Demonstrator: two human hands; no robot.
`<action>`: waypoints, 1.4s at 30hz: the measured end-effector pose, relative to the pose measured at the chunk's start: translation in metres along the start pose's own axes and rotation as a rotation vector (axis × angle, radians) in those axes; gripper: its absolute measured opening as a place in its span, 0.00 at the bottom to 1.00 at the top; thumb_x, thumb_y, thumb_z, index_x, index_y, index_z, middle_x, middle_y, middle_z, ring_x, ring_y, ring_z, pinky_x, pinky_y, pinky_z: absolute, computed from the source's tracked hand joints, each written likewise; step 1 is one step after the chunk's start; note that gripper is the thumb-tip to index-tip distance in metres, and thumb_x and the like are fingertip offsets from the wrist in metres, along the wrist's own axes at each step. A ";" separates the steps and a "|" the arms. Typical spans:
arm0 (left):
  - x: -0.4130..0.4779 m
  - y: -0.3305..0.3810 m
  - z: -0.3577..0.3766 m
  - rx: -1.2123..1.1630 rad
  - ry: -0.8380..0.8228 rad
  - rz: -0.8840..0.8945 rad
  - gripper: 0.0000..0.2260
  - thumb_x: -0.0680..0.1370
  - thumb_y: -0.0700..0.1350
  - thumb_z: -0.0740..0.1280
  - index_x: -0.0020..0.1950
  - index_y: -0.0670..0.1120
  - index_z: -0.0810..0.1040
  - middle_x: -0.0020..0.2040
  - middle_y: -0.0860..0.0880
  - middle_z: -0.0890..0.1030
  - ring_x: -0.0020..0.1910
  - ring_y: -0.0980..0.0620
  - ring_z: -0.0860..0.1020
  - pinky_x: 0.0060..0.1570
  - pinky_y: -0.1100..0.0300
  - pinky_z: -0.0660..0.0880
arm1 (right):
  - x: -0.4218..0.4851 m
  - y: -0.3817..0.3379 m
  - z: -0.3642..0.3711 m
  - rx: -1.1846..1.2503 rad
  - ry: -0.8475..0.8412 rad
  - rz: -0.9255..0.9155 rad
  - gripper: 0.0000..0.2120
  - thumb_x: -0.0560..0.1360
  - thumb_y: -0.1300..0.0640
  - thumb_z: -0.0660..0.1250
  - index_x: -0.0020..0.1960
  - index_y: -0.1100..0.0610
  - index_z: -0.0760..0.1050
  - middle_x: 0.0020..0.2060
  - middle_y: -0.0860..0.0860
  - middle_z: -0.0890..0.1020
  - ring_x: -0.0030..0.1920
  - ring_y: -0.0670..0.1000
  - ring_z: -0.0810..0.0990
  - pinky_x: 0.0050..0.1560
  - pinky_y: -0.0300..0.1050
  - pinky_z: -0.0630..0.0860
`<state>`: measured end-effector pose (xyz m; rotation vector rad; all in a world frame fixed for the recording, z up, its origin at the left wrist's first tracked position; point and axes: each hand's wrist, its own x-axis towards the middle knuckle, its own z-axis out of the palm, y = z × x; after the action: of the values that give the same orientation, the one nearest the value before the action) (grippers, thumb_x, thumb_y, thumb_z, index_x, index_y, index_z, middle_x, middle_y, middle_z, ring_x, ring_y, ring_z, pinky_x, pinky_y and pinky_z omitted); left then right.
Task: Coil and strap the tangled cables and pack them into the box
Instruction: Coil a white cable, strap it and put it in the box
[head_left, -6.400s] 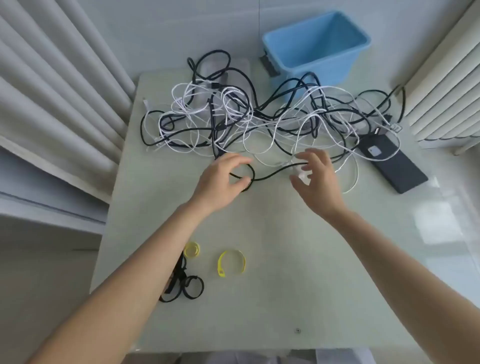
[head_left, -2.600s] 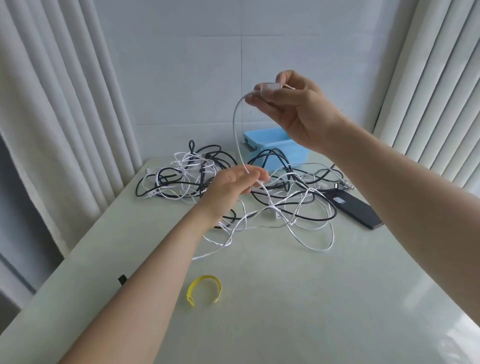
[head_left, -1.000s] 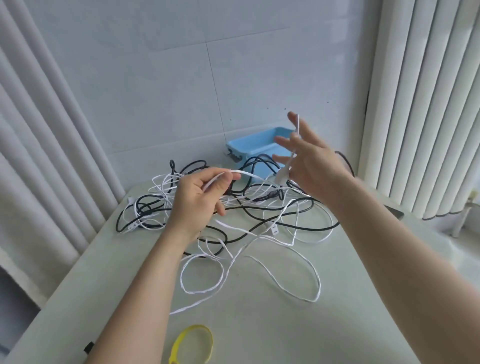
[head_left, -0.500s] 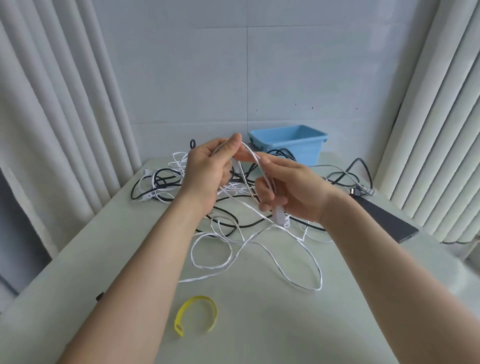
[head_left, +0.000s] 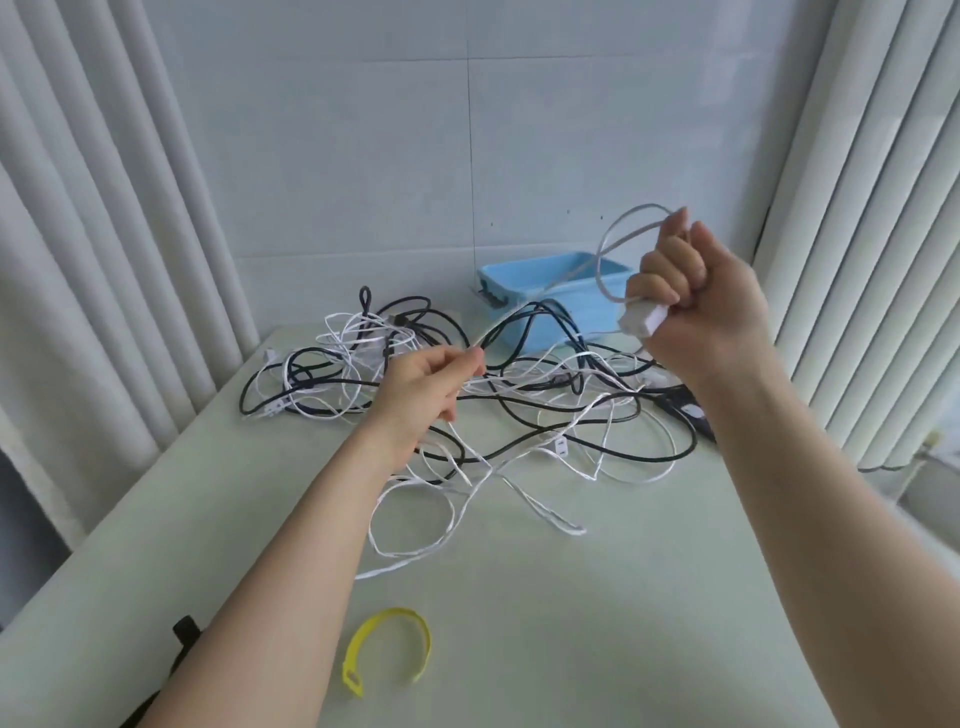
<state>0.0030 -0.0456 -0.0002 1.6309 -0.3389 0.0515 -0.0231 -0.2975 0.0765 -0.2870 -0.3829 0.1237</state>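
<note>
Cables (head_left: 519, 405) lie tangled on the table (head_left: 623, 597) before the blue box (head_left: 524, 283). My raised right hand (head_left: 696, 306) is fisted round the plug and first loop of a white cable (head_left: 641, 318); my left hand (head_left: 426, 384) seems to pinch its strand. Coiling step: next, draw slack free for another loop.

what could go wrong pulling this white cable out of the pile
1. The white cable, looped in the right hand and pinched by the left hand, runs back into the tangle; pulling may tighten knots.
2. Cables lie over the dark device near the table edge; it might get dragged off.
</note>
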 end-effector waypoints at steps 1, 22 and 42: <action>0.001 0.000 -0.004 0.025 0.029 0.008 0.08 0.80 0.48 0.69 0.45 0.45 0.82 0.25 0.55 0.65 0.26 0.55 0.64 0.33 0.62 0.71 | -0.001 -0.010 -0.003 0.038 0.027 -0.046 0.18 0.84 0.54 0.55 0.43 0.60 0.78 0.21 0.48 0.59 0.20 0.48 0.58 0.21 0.40 0.60; -0.015 0.053 -0.003 0.217 -0.221 0.360 0.03 0.75 0.34 0.73 0.45 0.41 0.84 0.39 0.49 0.85 0.39 0.55 0.81 0.44 0.62 0.76 | -0.011 0.044 -0.016 -1.449 -0.109 0.302 0.18 0.85 0.57 0.55 0.74 0.53 0.68 0.52 0.64 0.84 0.45 0.67 0.84 0.54 0.59 0.80; 0.006 -0.009 -0.005 0.188 0.182 0.063 0.08 0.80 0.44 0.69 0.50 0.39 0.82 0.36 0.47 0.80 0.36 0.56 0.79 0.42 0.68 0.76 | -0.001 0.019 0.005 -0.249 -0.012 0.021 0.17 0.85 0.50 0.51 0.41 0.54 0.69 0.23 0.46 0.57 0.21 0.44 0.57 0.25 0.33 0.61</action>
<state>0.0115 -0.0413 -0.0076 1.7854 -0.2515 0.2851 -0.0271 -0.2777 0.0754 -0.5362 -0.4073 0.0978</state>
